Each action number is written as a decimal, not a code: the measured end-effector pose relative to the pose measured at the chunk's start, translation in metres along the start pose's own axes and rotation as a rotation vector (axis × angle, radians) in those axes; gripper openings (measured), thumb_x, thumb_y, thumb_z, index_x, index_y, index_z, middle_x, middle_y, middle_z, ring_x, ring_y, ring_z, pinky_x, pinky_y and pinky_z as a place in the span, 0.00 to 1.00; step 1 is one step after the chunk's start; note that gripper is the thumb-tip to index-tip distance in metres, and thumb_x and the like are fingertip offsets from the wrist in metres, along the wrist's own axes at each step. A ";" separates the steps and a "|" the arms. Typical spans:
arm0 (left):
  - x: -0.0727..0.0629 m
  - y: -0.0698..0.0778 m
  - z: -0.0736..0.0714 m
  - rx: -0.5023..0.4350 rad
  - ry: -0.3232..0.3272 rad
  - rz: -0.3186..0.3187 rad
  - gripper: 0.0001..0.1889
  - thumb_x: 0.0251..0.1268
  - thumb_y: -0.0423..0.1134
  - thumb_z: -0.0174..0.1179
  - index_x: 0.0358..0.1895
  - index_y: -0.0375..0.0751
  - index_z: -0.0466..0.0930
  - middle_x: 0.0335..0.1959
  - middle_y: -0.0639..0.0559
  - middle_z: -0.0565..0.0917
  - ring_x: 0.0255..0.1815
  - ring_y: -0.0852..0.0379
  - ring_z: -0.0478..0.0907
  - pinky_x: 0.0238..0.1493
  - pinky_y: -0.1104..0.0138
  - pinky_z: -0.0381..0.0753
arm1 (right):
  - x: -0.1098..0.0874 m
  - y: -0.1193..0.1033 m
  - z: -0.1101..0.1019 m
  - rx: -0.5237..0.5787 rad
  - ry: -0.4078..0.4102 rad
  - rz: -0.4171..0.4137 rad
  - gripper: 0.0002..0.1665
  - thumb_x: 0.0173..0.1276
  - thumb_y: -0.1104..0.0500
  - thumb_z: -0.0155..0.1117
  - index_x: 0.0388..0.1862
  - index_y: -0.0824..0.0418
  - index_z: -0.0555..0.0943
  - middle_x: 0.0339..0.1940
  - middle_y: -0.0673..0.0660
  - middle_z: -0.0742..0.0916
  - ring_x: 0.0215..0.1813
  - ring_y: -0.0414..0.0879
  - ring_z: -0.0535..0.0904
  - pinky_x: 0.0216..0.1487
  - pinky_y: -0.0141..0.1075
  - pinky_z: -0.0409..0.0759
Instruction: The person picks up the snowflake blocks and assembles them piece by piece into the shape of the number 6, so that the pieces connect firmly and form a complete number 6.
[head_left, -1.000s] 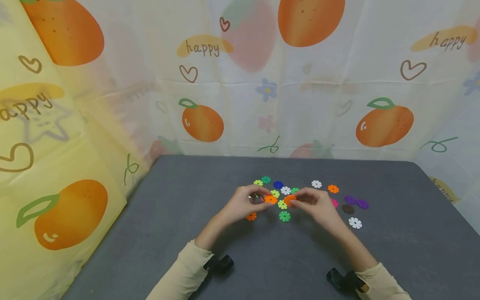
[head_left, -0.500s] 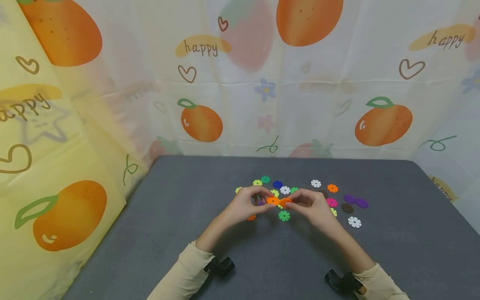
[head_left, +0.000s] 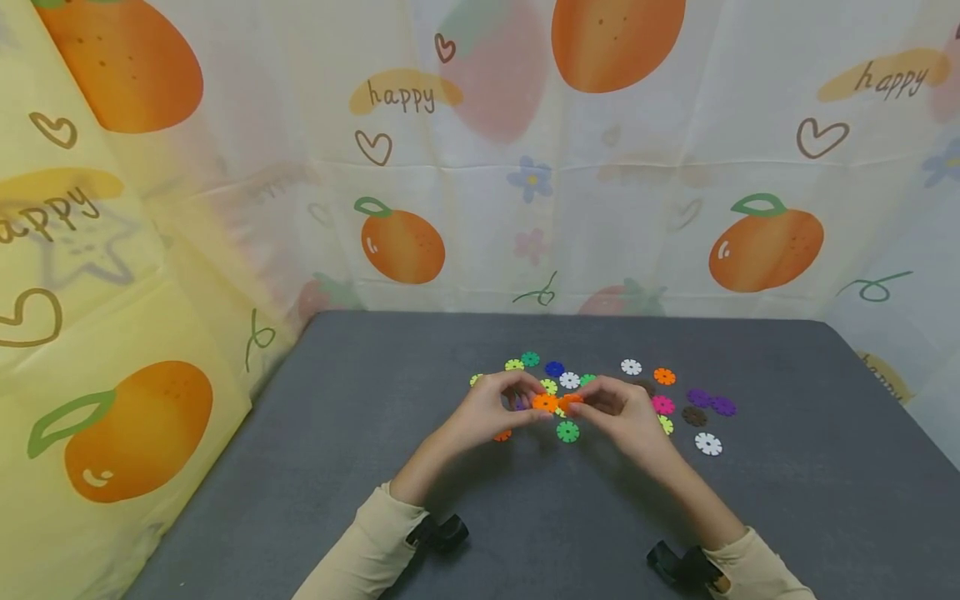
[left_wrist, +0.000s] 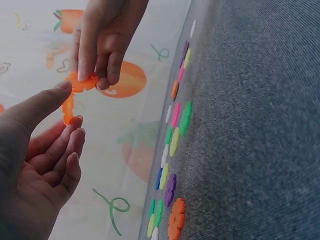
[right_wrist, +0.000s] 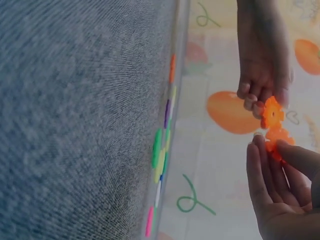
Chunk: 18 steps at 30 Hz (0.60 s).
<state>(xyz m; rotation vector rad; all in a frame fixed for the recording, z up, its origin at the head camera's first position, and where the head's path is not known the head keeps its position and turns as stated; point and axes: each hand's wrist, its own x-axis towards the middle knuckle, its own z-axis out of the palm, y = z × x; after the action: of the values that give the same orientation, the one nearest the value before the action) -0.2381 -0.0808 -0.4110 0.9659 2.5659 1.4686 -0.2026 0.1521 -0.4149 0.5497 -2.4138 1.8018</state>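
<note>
My left hand (head_left: 483, 417) pinches a notched orange disc (head_left: 545, 403), a snowflake-shaped building piece, between thumb and fingertips. A second orange disc (head_left: 572, 402) is pinched by my right hand (head_left: 628, 417). Both discs are up off the table and meet edge to edge. In the left wrist view, the left hand's disc (left_wrist: 68, 108) stands at an angle to the other disc (left_wrist: 84, 83). The right wrist view has the two discs touching at their rims; whether their slots are fully engaged I cannot tell. Beneath the hands lies a green disc (head_left: 567, 432).
Loose notched discs are scattered on the grey table (head_left: 360, 367), including a white disc (head_left: 708, 444), a pink disc (head_left: 663, 405), a brown disc (head_left: 694, 416) and two joined purple discs (head_left: 711, 402). A printed curtain (head_left: 480, 183) hangs behind the table.
Over the last second the two orange discs came together, the right hand moving leftward and the left slightly rightward. Since half a second ago the hands have hardly moved.
</note>
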 end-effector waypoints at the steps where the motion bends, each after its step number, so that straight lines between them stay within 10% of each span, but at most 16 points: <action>1: 0.000 0.001 0.000 -0.006 0.006 0.014 0.15 0.56 0.42 0.72 0.47 0.47 0.83 0.35 0.56 0.83 0.33 0.62 0.77 0.36 0.69 0.81 | 0.000 0.000 0.000 0.013 0.003 -0.001 0.09 0.63 0.61 0.70 0.40 0.64 0.83 0.41 0.63 0.88 0.41 0.38 0.87 0.48 0.27 0.85; 11: -0.001 0.014 -0.005 -0.041 0.087 0.126 0.16 0.58 0.38 0.70 0.50 0.47 0.83 0.35 0.52 0.82 0.33 0.60 0.75 0.34 0.70 0.79 | 0.001 -0.001 -0.003 0.094 0.024 -0.031 0.10 0.66 0.63 0.66 0.43 0.68 0.82 0.39 0.67 0.88 0.38 0.43 0.88 0.48 0.30 0.85; 18: -0.003 0.020 -0.006 -0.080 0.073 0.094 0.15 0.57 0.36 0.71 0.48 0.46 0.83 0.35 0.51 0.83 0.32 0.59 0.75 0.35 0.70 0.79 | 0.000 -0.004 -0.003 0.129 0.030 -0.057 0.10 0.65 0.64 0.67 0.43 0.69 0.81 0.38 0.56 0.88 0.40 0.43 0.88 0.48 0.30 0.85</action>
<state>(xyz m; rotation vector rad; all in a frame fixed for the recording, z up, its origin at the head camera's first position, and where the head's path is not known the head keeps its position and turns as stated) -0.2277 -0.0797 -0.3920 1.0549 2.5199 1.6464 -0.2020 0.1539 -0.4107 0.5916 -2.2507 1.9375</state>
